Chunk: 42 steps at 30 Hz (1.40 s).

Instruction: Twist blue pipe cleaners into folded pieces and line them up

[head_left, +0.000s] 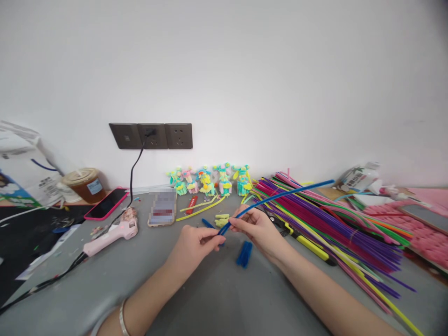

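A long blue pipe cleaner [283, 192] runs between my two hands, with its free end reaching up to the right. Its lower end is doubled back into a narrow loop. My left hand [196, 245] pinches the bent end between thumb and fingers. Close beside it, my right hand [254, 228] grips the same pipe cleaner near the fold. On the mat under my hands lies a small bundle of short blue pieces [244, 254]. Several short pale yellow pieces [221, 220] lie just behind my fingers, partly hidden.
Several pastel pipe-cleaner figures [207, 181] stand along the wall. To the right are a large pile of coloured pipe cleaners [332, 224] and a yellow-black cutter [311, 246]. At left are a pink glue gun [112, 237], two phones [107, 204], and a drink cup [84, 184].
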Motion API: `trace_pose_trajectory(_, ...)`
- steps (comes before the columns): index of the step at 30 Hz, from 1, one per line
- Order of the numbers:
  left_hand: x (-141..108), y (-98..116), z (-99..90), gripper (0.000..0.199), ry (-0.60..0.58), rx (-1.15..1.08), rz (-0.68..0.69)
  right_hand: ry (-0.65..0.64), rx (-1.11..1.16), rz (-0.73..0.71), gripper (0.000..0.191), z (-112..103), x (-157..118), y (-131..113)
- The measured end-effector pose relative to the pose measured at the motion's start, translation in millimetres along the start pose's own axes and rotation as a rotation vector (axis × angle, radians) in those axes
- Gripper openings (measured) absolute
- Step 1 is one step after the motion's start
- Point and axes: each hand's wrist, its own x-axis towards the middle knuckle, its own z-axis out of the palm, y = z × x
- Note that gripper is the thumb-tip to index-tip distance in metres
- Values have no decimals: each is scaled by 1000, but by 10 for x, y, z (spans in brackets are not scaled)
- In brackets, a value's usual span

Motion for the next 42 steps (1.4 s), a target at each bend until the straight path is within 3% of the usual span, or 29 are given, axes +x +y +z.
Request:
trace_pose_trajectory(12,-30,52,-13,31,-65,172,106,4,-55,-27,37,6,-22,-22)
trace_pose_trajectory(16,-16,59,-34,33,-94,127,101,3,-116,-68,35,-3,-9,-24)
trace_pose_trajectory(20,30,30,-89,29,-42,-68,36,-5,-72,-111,34,-15,1,-26)
trace_pose_trajectory(27,54,106,-20,25,204,-718,-127,-59,-125,-205,31,55,-74,4)
trace_pose_trajectory(31,13,157,106,27,196,-1008,-244,-27,-222,-340,22,130,-169,32)
trace_pose_trajectory(36,-16,152,169,27,156,-1117,-288,4,-285,-433,15,164,-235,41)
trace_pose_trajectory(42,-4,121,143,22,135,-1120,-321,-31,-229,-362,15,157,-187,-25)
